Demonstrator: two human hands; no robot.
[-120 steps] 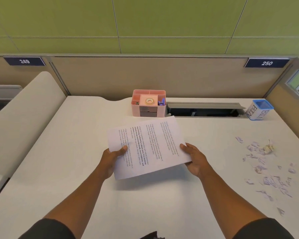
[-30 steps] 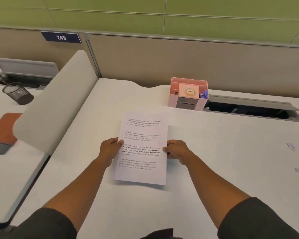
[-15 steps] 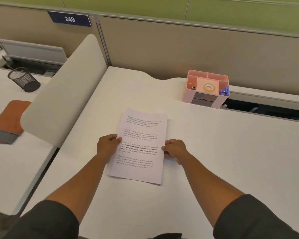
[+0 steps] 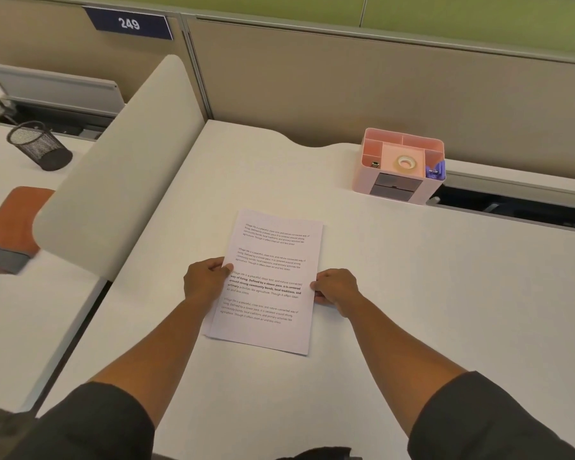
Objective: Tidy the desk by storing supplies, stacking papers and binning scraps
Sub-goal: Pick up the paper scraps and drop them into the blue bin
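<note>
Papers (image 4: pixel 273 277) are held flat on the white desk (image 4: pixel 445 293), pinched at the side edges by the curled fingers of the left hand (image 4: pixel 205 280) and right hand (image 4: pixel 337 288). A pink organizer (image 4: pixel 400 166) is seen well beyond the right fingers.

left hand (image 4: pixel 206 281): bare, no ring, watch or glove showing.
right hand (image 4: pixel 336 288): bare, likewise unadorned.
forearms: bare from wrist to above the elbow, nothing worn on either wrist.
left sleeve (image 4: pixel 90 423): dark charcoal grey, short, plain fabric with no print, entering at about 7 o'clock in the head view.
right sleeve (image 4: pixel 485 419): same dark grey, short, plain, hem cutting across the upper arm, entering at about 5 o'clock.
garment at 6 o'clock: a dark fold, too little visible to tell more.
</note>
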